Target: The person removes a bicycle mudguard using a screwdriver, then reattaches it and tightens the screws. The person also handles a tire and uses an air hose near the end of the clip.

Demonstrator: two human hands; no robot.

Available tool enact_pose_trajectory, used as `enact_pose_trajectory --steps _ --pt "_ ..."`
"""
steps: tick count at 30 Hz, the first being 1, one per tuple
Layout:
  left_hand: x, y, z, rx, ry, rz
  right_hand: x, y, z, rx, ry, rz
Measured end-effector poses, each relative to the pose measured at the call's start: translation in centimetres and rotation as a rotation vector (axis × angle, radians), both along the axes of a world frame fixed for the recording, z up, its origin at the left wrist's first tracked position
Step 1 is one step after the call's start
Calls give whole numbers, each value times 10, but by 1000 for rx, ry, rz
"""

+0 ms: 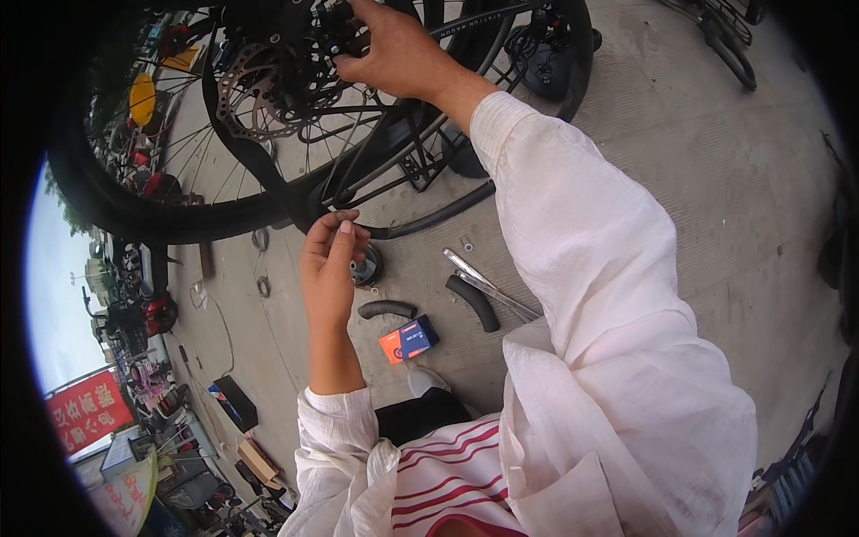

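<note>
A black bicycle wheel (161,228) with a silver disc brake rotor (242,89) fills the upper left. My right hand (394,54) is up at the hub beside the rotor, fingers wrapped round a black fitting (340,27), possibly the brake caliper. My left hand (335,251) is just below the tyre, by a dangling black inner tube or strip (403,228), with thumb and fingers curled together; what they hold, if anything, I cannot make out. Under it on the ground lie a dark round can (369,268), metal levers (488,288), curved rubber pieces (476,304) and an orange-and-blue box (407,340).
Paved concrete (680,152) surrounds me. A bicycle (734,54) is at top right; parked bikes and scooters (161,313) line the left, with a red banner (85,412). A dark tray (233,403) and cardboard box (259,461) lie lower left.
</note>
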State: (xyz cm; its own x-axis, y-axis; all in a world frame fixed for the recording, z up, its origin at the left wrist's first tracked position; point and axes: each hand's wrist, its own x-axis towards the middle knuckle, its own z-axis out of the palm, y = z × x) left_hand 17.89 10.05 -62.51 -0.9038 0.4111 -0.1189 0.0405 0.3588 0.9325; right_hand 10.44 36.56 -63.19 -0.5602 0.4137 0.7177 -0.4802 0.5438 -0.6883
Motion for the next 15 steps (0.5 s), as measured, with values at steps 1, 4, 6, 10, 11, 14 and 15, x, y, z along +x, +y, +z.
enact_pose_trajectory --steps 1,4,6,10,11,14,15 --pt "-3 -2 -5 -29 6 -13 9 -2 -6 -113 6 131" --pt "-13 -6 -27 -102 -51 -11 20 -1 -9 -166 21 175" --pt "-19 -14 -51 -161 -127 14 18 0 -11 -183 46 210" --pt "-20 -34 -125 -329 -302 -43 16 3 -8 -158 30 220" --pt "-20 -42 -150 -389 -317 -77 17 3 -7 -160 10 215" --pt "-3 -62 -209 -586 -258 -214 12 4 -10 -100 43 195" --pt "8 -60 -222 -656 -164 -283 11 4 -14 -103 82 205"
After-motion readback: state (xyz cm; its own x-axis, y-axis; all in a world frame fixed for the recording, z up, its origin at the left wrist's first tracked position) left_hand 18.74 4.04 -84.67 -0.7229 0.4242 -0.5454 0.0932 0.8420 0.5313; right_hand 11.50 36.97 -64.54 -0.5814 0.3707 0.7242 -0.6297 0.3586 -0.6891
